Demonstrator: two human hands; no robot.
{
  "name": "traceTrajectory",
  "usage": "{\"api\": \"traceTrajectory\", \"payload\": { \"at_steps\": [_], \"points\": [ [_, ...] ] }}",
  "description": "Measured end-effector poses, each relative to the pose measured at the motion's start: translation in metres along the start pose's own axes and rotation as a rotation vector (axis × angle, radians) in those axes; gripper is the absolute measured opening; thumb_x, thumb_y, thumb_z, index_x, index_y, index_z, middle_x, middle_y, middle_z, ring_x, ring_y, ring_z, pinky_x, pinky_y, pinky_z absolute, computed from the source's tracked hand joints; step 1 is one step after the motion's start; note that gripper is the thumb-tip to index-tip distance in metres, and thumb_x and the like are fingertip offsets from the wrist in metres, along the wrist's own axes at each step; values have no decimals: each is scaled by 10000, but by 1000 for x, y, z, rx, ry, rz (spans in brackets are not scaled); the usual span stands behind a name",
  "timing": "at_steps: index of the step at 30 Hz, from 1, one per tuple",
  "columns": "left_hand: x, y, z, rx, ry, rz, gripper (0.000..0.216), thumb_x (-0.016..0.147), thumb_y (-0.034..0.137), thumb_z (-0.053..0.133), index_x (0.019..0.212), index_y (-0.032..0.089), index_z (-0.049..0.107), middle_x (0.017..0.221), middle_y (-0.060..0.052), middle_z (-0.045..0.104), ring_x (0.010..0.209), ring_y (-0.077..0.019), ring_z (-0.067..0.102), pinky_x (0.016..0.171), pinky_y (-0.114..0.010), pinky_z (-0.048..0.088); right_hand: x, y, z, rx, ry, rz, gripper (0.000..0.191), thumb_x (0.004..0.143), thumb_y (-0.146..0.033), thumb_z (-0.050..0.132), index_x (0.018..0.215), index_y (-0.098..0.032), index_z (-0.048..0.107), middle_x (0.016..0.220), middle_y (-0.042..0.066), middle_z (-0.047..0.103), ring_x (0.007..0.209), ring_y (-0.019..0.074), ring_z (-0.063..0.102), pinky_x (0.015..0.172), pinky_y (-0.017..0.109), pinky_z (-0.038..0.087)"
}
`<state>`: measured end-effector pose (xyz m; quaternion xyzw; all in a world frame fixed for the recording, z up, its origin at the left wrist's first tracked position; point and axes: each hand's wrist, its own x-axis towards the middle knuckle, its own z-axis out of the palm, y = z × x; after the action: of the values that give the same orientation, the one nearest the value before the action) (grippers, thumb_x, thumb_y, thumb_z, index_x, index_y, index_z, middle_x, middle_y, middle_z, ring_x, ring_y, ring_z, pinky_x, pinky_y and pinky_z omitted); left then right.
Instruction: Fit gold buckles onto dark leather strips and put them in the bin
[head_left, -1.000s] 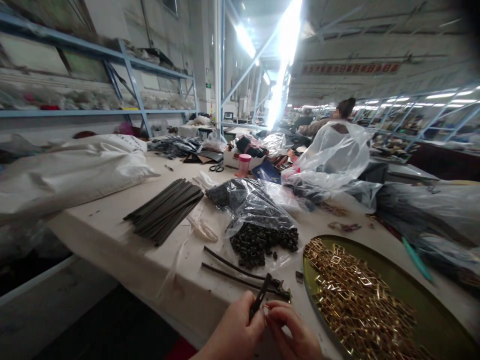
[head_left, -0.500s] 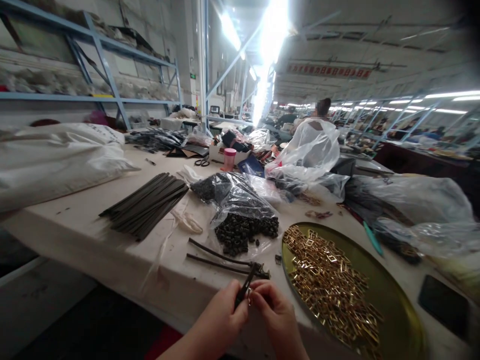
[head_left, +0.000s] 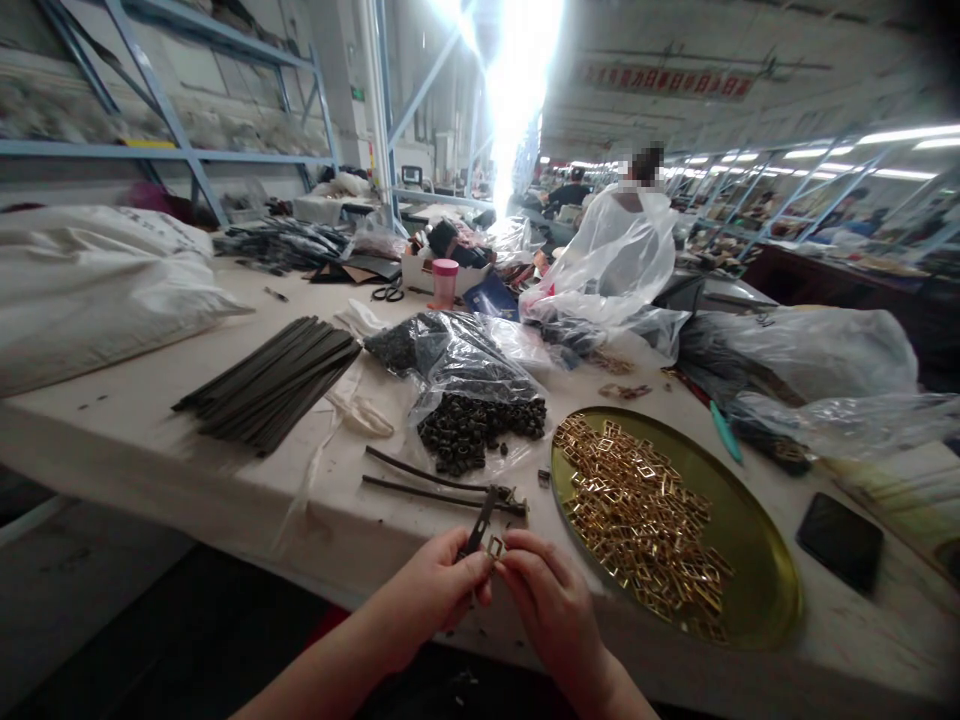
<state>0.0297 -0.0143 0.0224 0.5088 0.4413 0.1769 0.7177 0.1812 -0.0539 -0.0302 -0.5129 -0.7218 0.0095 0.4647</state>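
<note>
My left hand is closed around a dark strap, whose end points up and away from me. With fingertips pinched, my right hand holds a small gold rectangular buckle against the strap, close to my left thumb. Whether the strap passes through the buckle, I cannot tell. Just beyond my hands, two dark straps with buckled ends lie on the table. Small black loops spill from a clear plastic bag. To the right, a round gold tray holds a heap of gold buckles.
A bundle of dark strips lies on the left, near a large white sack. Scissors and a pink-lidded jar are farther back. A phone lies right of the tray. A person is in the background.
The view has tilted down and shifted slightly right, so things sit higher and farther left. My hands keep hold of the strap and buckle; the buckle now shows more plainly between my fingers.
</note>
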Motion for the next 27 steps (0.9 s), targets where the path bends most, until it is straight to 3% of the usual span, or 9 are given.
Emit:
{"api": "traceTrajectory", "payload": {
  "at_steps": [3, 7, 10, 13, 17, 21, 27],
  "points": [
    [2, -3, 1, 75, 27, 26, 274, 759, 410, 484, 858, 156, 463, 553, 72, 457, 370, -38, 265, 361, -177, 163, -1, -2, 1, -18, 24, -22, 135, 810, -151, 507, 853, -226, 611, 877, 63, 660, 790, 169, 630, 715, 299, 526],
    [3, -3, 3, 254, 98, 197, 218, 766, 352, 496, 773, 135, 505, 610, 33, 492, 549, -85, 420, 510, -190, 323, 1, -6, 4, 101, 28, 169, 116, 831, -186, 481, 769, -211, 575, 842, 58, 634, 795, 165, 618, 700, 279, 521],
    [4, -3, 3, 204, 78, 129, 248, 767, 385, 475, 815, 143, 499, 586, 48, 473, 477, -74, 367, 446, -189, 274, 3, -7, 7, 155, 19, 243, 121, 834, -199, 487, 736, -207, 558, 805, 47, 620, 774, 156, 615, 668, 253, 521],
    [7, -7, 1, 103, 59, 51, 294, 760, 437, 458, 848, 156, 465, 551, 72, 438, 379, -47, 256, 363, -185, 167, 1, -5, 8, 109, 13, 114, 102, 825, -160, 501, 817, -210, 590, 842, 45, 636, 784, 145, 619, 701, 245, 523],
    [10, -11, -1, 55, 56, 63, 301, 741, 452, 474, 815, 161, 447, 541, 76, 429, 365, -39, 252, 348, -177, 158, -2, 1, 7, 16, 16, -107, 202, 816, -127, 517, 983, -218, 585, 899, 50, 665, 827, 151, 622, 729, 252, 523],
    [10, -12, 0, 68, 42, 60, 337, 731, 487, 475, 805, 160, 444, 525, 77, 422, 373, -47, 254, 363, -187, 166, 2, 4, 5, -36, 43, -184, 149, 810, -140, 524, 919, -216, 593, 843, 45, 671, 769, 152, 623, 695, 256, 521],
    [13, -17, -1, 231, 86, 189, 303, 788, 460, 447, 754, 160, 468, 567, 47, 475, 481, -87, 376, 446, -202, 260, 6, 1, 11, 93, 20, 150, 124, 836, -205, 488, 734, -203, 559, 786, 39, 615, 737, 138, 615, 648, 223, 518]
  ]
}}
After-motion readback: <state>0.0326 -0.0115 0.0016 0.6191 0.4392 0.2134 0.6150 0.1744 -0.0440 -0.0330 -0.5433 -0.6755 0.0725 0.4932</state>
